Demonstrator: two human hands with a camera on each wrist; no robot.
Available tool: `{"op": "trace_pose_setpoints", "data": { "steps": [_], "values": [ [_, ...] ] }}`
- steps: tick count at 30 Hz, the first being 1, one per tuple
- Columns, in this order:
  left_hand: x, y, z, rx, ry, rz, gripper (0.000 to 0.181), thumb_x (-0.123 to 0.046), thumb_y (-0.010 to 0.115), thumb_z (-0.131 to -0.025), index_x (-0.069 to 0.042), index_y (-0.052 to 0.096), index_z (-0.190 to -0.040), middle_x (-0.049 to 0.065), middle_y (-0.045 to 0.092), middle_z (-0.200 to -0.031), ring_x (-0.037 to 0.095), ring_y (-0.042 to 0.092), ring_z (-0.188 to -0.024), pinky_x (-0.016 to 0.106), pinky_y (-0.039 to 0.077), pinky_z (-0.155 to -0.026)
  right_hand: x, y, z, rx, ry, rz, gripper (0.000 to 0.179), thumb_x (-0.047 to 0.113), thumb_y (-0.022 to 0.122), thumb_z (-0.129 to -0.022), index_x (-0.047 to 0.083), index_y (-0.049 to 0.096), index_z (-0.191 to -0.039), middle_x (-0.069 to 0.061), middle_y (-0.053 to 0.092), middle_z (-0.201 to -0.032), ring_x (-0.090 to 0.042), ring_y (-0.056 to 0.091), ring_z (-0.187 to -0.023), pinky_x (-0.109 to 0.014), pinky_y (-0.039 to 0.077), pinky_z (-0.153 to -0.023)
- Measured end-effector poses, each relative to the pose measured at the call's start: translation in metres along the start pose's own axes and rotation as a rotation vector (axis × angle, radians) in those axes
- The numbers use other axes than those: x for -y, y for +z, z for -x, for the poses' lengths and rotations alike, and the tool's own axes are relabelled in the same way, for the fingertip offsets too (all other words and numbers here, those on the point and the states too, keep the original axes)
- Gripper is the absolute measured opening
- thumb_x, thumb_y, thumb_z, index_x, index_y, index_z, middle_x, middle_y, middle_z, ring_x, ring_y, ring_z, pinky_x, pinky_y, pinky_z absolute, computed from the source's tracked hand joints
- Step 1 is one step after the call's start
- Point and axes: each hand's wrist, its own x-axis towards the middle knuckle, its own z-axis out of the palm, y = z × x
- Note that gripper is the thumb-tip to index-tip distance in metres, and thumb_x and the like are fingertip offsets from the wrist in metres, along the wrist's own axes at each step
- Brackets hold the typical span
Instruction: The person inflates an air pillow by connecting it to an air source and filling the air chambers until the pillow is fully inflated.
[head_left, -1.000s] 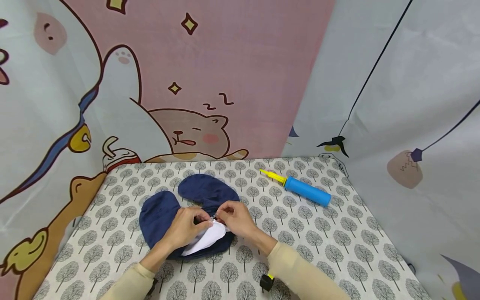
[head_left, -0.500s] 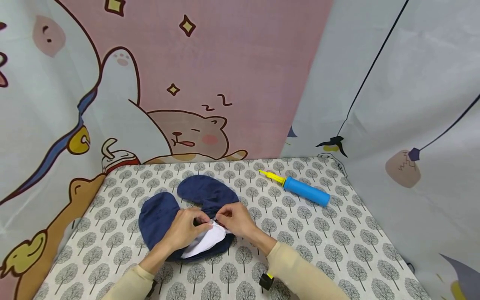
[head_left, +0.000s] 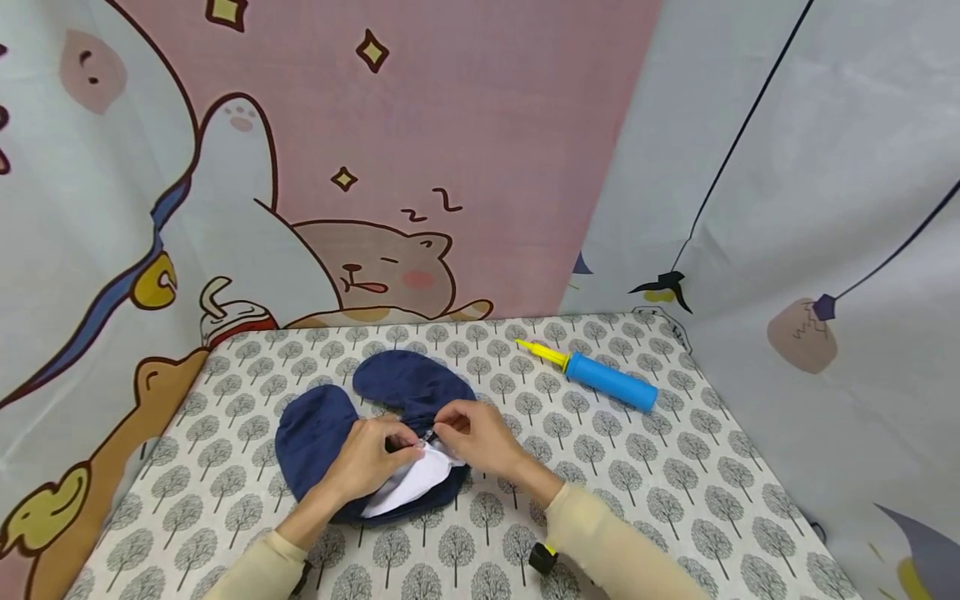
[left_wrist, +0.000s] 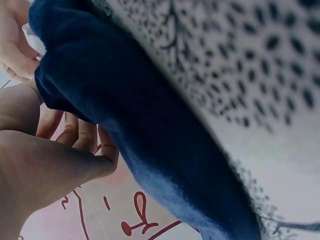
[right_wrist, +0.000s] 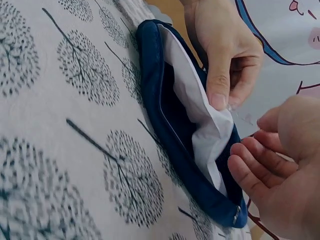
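A navy U-shaped neck pillow (head_left: 311,433) lies flat on the table, its cover gaping along a zipped opening (right_wrist: 172,125). White inner fabric (head_left: 412,483) bulges out of that gap, with a small clear plastic valve (right_wrist: 242,115) at its edge. My left hand (head_left: 375,454) pinches the white fabric at the valve's base between thumb and fingers. Close against it, my right hand (head_left: 476,437) pinches the valve's free end with thumb and forefinger. Its other fingers are curled (right_wrist: 257,165). In the left wrist view the navy cover (left_wrist: 130,95) hides most of the grip.
A blue hand pump (head_left: 611,382) with a yellow nozzle lies at the back right of the table. The tree-print tablecloth (head_left: 600,500) covers the surface. Printed curtains (head_left: 480,150) stand behind and on both sides.
My right hand has shifted slightly up and outward, with its forearm moving a little to the right. The left hand keeps its hold, and the pillow stays put.
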Motion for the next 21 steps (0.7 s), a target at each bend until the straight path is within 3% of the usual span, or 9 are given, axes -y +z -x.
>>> {"op": "trace_pose_setpoints", "data": {
  "steps": [6, 11, 15, 21],
  "values": [
    [0.0, -0.001, 0.0, 0.009, -0.018, 0.01, 0.007, -0.018, 0.094, -0.094, -0.018, 0.088, -0.099, -0.009, 0.076, -0.089, 0.0, 0.067, -0.078, 0.02, 0.054, -0.07, -0.006, -0.021, 0.007, 0.04, -0.049, 0.014, 0.021, 0.017, 0.076, -0.109, 0.004, 0.079, -0.125, -0.005, 0.083, -0.112, -0.013, 0.076, -0.097, -0.028, 0.065, -0.089],
    [0.0, -0.001, -0.001, 0.005, -0.017, 0.007, 0.007, -0.02, 0.094, -0.095, -0.02, 0.088, -0.098, -0.01, 0.076, -0.089, -0.001, 0.066, -0.079, 0.02, 0.054, -0.072, -0.014, -0.048, 0.014, 0.045, -0.047, 0.069, 0.03, 0.019, 0.076, -0.109, 0.001, 0.075, -0.133, -0.013, 0.081, -0.125, -0.028, 0.076, -0.115, -0.049, 0.065, -0.103],
    [-0.001, -0.001, -0.001, 0.0, -0.015, 0.014, 0.007, -0.019, 0.094, -0.095, -0.019, 0.088, -0.098, -0.01, 0.076, -0.089, 0.0, 0.066, -0.08, 0.02, 0.054, -0.073, -0.026, -0.073, 0.021, -0.017, 0.003, 0.143, 0.038, 0.022, 0.077, -0.108, 0.003, 0.072, -0.14, -0.016, 0.079, -0.138, -0.037, 0.073, -0.128, -0.062, 0.059, -0.113],
    [0.0, -0.002, 0.001, 0.0, -0.016, 0.016, 0.006, -0.019, 0.093, -0.095, -0.019, 0.088, -0.099, -0.01, 0.075, -0.09, 0.0, 0.066, -0.08, 0.021, 0.055, -0.074, -0.042, -0.117, 0.034, -0.125, 0.071, 0.303, 0.048, 0.024, 0.079, -0.107, 0.002, 0.067, -0.148, -0.019, 0.073, -0.148, -0.043, 0.069, -0.139, -0.066, 0.057, -0.116]
  ]
}}
